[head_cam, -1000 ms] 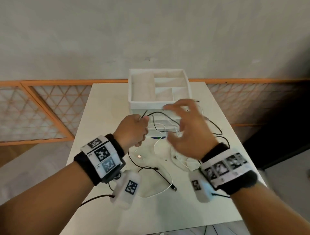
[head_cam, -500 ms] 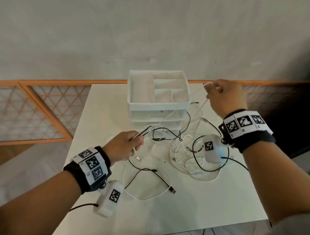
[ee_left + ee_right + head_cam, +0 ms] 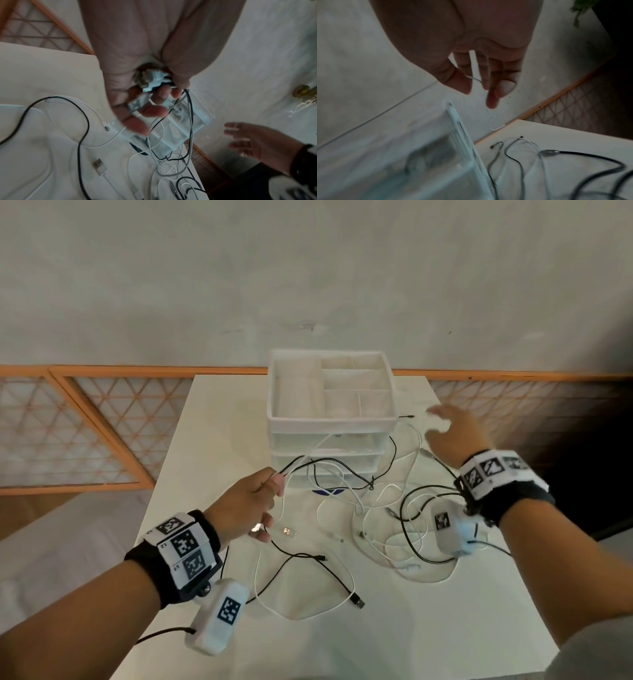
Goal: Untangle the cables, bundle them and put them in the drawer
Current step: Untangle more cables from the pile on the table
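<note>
**Cable ends gathered in one hand, tangle spread before the drawer unit**

Nearest the viewer, loose loops of black and white cable (image 3: 310, 587) are seen lying on the table (image 3: 219, 419), well short of the drawer unit (image 3: 330, 419). A little closer to the unit, and to its left front, the left hand (image 3: 248, 505) is curled round a bunch of cable ends; in the wrist view several plugs (image 3: 150, 79) are pinched between thumb and fingers. From that grip the strands run away toward the unit's front, then bend rightward into the main tangle (image 3: 387, 508), which lies in front of the unit and to its right.

Level with the unit's right side, the right hand (image 3: 452, 436) is held above the table with fingers spread. A thin white strand (image 3: 475, 79) is seen across its fingers; whether it is gripped or merely draped cannot be told.

The tangle is judged nearer the right hand, so strands would likely be drawn out rightward, along their length away from the left grip. Little room is left on that side before the table's right edge; more is open to the unit's left. The unit's drawers appear shut.
</note>
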Tool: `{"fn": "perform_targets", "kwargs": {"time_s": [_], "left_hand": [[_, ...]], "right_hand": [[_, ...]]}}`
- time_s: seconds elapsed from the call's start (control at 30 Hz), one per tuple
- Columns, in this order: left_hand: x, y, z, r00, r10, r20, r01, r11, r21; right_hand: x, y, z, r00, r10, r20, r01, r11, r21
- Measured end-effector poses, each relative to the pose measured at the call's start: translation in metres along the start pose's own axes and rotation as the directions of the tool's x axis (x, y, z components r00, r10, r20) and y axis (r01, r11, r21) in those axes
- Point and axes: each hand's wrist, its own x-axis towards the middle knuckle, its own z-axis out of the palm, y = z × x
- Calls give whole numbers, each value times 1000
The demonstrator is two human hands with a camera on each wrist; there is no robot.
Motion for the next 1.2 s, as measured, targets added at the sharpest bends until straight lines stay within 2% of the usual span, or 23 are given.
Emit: {"fn": "perform_targets", "kwargs": {"time_s": [0.07,0.13,0.2,0.27,0.33,0.37,0.43,0.5,0.53,0.57,0.6,0.63,0.67,0.7,0.73,0.77,0.87,0.93,1.03,1.07,1.13,1.2], "left_hand": [[3,2,-1,997,53,-55,-52,998,28],[5,7,2,987,150,-59,-141,980,143],[3,17,9,959,279,36,-277,915,291],[-3,30,16,915,372,156,-404,836,371],[-13,41,18,886,407,220,-463,795,392],[-17,43,16,880,418,225,-474,796,377],[-24,41,8,892,408,196,-449,850,276],[-28,29,-3,922,341,182,-376,901,217],[-30,20,-7,936,286,207,-336,900,276],[-30,8,-9,943,215,256,-303,871,385],[-31,-4,-7,942,132,309,-278,823,496],[-30,-18,-4,937,54,346,-257,776,576],[-29,-32,1,935,-7,355,-230,750,620],[-27,-44,6,942,-41,332,-193,743,640],[-25,-55,10,958,-54,280,-149,744,651],[-23,-64,13,977,-48,209,-103,749,654],[-20,-77,15,1000,21,-10,-11,808,589],[-23,-74,14,996,26,-86,28,820,571],[-26,-65,12,994,-1,-112,61,841,538],[-27,-61,12,994,-2,-106,55,861,506],[-26,-57,12,995,13,-97,35,877,479],[-25,-51,12,993,15,-115,38,896,443]], "right_hand": [[-24,2,16,996,34,84,-24,992,-124],[-57,-13,35,987,-115,116,122,991,-52],[-87,-39,54,928,-316,196,316,948,34],[-102,-54,75,853,-433,291,439,897,48],[-100,-51,88,836,-418,355,457,889,-30],[-94,-43,90,841,-352,410,419,904,-83],[-81,-16,89,842,-157,516,308,926,-220],[-67,12,82,886,-42,461,216,919,-331],[-60,22,78,936,-34,350,161,926,-342],[-56,28,74,981,-58,188,108,957,-268],[-55,29,71,996,-87,32,90,987,-131],[-54,28,71,994,-100,-55,99,995,-19],[-56,24,75,994,-106,-21,107,993,47],[-61,19,81,990,-111,82,107,992,60],[-70,17,90,979,-104,174,99,994,37],[-79,17,102,972,-97,214,98,995,4],[-112,28,137,987,-119,107,118,993,17],[-132,36,159,984,-111,142,112,994,0],[-146,47,186,929,35,368,68,963,-262],[-145,50,191,911,86,404,55,944,-324],[-142,50,194,896,144,420,16,935,-354],[-140,48,193,901,142,411,-11,952,-305]]}}
